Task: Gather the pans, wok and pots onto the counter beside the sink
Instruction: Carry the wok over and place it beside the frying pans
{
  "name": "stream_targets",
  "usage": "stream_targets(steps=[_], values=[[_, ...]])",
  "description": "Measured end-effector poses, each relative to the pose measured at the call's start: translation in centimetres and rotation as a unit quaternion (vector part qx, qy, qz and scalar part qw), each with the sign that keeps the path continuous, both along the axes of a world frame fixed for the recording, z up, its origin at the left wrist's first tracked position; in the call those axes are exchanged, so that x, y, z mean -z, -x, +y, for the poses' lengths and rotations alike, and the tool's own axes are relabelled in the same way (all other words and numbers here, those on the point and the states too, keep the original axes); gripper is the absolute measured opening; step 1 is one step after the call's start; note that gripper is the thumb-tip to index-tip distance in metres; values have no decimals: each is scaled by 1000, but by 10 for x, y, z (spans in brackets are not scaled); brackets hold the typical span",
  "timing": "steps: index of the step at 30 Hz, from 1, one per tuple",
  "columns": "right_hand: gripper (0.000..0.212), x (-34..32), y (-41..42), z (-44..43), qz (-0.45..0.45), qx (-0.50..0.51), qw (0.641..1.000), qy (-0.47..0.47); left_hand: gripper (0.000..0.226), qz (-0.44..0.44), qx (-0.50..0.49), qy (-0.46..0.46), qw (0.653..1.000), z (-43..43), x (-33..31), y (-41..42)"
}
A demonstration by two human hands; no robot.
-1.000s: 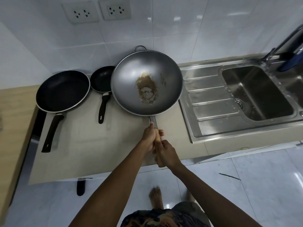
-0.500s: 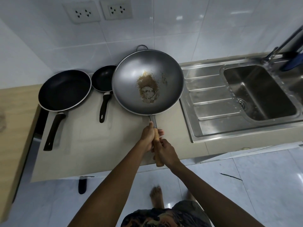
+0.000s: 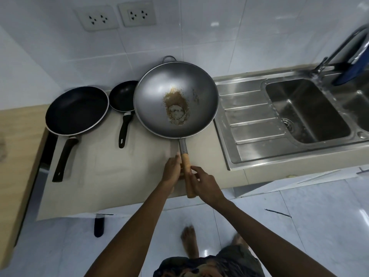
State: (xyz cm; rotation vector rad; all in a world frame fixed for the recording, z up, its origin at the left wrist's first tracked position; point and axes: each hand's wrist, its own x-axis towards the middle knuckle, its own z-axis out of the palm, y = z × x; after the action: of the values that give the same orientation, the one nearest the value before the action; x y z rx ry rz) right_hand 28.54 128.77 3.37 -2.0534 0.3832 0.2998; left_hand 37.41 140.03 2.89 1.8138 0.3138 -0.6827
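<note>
A large grey wok [image 3: 175,98] with a brown stain in its bottom rests on the beige counter [image 3: 95,172], just left of the sink's drainboard. Its wooden handle [image 3: 186,168] points toward me. My left hand [image 3: 171,170] lies flat against the handle's left side, fingers straight. On the handle's right side, my right hand [image 3: 203,182] has its fingers spread and loose. A big black frying pan [image 3: 76,109] sits at the counter's left, and a small black pan [image 3: 122,95] stands between it and the wok, partly under the wok's rim.
A steel sink [image 3: 307,108] with ribbed drainboard [image 3: 251,120] lies to the right, with a faucet [image 3: 329,58] and something blue behind it. A wooden surface [image 3: 18,148] adjoins the counter on the left. Two wall sockets sit above. A dark object [image 3: 99,224] lies on the tiled floor.
Both hands gripped the wok's handle earlier; now their fingers have loosened and spread, baring most of the wooden handle. The wok has stayed in place on the counter.
</note>
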Motion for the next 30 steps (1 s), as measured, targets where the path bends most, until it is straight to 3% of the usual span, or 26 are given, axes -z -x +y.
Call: stream_targets(steps=[3, 5, 8, 11, 16, 21, 30], values=[[44, -4, 8, -9, -15, -36, 999, 30, 53, -98, 36, -103, 989, 3, -5, 14], [47, -7, 16, -18, -32, -60, 996, 56, 54, -182, 62, -211, 958, 0, -11, 26], [48, -11, 36, -40, -90, -93, 982, 135, 59, -314, 138, -329, 880, -10, -23, 46], [45, -17, 63, -82, -159, -122, 953, 229, 58, -428, 214, -382, 791, -35, -37, 66], [48, -27, 125, -177, -151, -108, 924, 333, 65, -456, 348, -371, 731, -123, -50, 114], [46, -27, 201, -284, -127, -26, 905, 406, 69, -490, 435, -320, 684, -249, -47, 173], [50, -33, 325, -479, 4, 153, 877, 456, 68, -529, 563, -227, 593, -490, -37, 252]])
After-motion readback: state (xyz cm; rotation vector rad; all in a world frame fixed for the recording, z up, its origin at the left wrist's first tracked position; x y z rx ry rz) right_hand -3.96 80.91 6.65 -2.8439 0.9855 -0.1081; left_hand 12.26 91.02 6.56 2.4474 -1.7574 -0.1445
